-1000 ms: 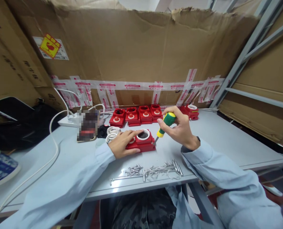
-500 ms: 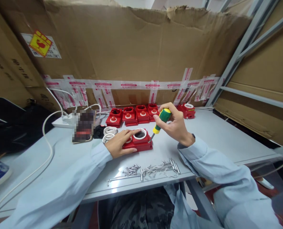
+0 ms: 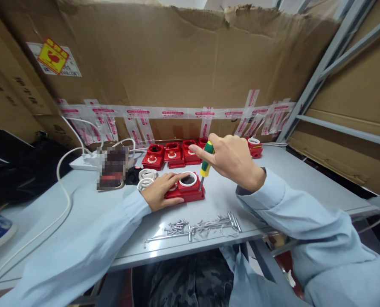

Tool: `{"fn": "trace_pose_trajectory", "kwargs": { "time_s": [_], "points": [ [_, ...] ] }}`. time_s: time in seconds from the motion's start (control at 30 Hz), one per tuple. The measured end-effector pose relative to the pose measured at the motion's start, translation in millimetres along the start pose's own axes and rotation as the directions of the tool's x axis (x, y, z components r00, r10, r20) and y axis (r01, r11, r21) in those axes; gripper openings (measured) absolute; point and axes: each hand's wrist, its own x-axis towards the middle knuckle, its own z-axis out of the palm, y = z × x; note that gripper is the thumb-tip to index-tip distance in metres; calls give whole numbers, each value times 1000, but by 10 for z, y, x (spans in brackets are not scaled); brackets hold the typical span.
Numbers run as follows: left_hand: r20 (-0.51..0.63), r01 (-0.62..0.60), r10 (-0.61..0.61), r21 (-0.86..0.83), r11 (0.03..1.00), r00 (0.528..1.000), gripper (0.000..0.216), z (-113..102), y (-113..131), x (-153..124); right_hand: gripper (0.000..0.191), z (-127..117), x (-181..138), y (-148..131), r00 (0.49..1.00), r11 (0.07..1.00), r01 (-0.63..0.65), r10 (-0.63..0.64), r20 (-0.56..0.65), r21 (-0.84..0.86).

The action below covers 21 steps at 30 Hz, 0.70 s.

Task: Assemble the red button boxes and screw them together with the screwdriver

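Note:
A red housing (image 3: 191, 196) with a white ring around its round opening (image 3: 187, 179) lies on the table in front of me. My left hand (image 3: 159, 192) grips its left end, thumb along the front side and fingers over the top. In my right hand (image 3: 234, 160) is a screwdriver (image 3: 205, 163) with a green and yellow handle, held nearly upright. Its tip meets the housing's right end; any screw head there is too small to make out. Close to my left hand lie loose white rings (image 3: 147, 175).
Several similar red housings (image 3: 153, 157) stand along the cardboard wall (image 3: 177, 64), another (image 3: 255, 150) farther right. Screws (image 3: 176, 227) and metal rods with cord (image 3: 215, 224) lie near the front edge. A phone (image 3: 113, 170), power strip (image 3: 81, 163) and white cable (image 3: 65, 187) occupy the left.
The screwdriver has swung from a rightward lean to nearly upright. My right hand has turned over and shifted left with it. My left hand and the red housing have stayed in place.

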Motion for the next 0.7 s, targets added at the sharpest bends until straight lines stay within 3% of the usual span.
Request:
{"fn": "trace_pose_trajectory", "kwargs": {
  "time_s": [0.1,0.3,0.43,0.5,0.53,0.63,0.7],
  "points": [
    [-3,-9,9,-8,1000,1000,72,-1,-4,0,44,-89,74,-68,990,995,99,-96,103,-20],
    [14,-29,29,-23,999,999,70,-7,-3,5,16,-243,150,-34,900,943,279,-323,293,181],
    [8,-32,32,-35,999,999,70,-6,-20,10,14,-345,168,70,728,791,441,-592,346,424],
    [9,-34,34,-38,999,999,71,-7,-35,13,15,-367,169,88,686,765,476,-632,361,434],
    [14,-33,34,-37,999,999,71,-7,-42,15,15,-367,168,82,700,787,478,-609,373,389],
    [21,-32,32,-35,999,999,71,-10,-49,17,36,-324,173,28,808,892,417,-452,379,175],
    [16,-29,30,-35,999,999,71,-11,-40,17,39,-288,186,-3,872,935,343,-353,339,89]
  ]
}}
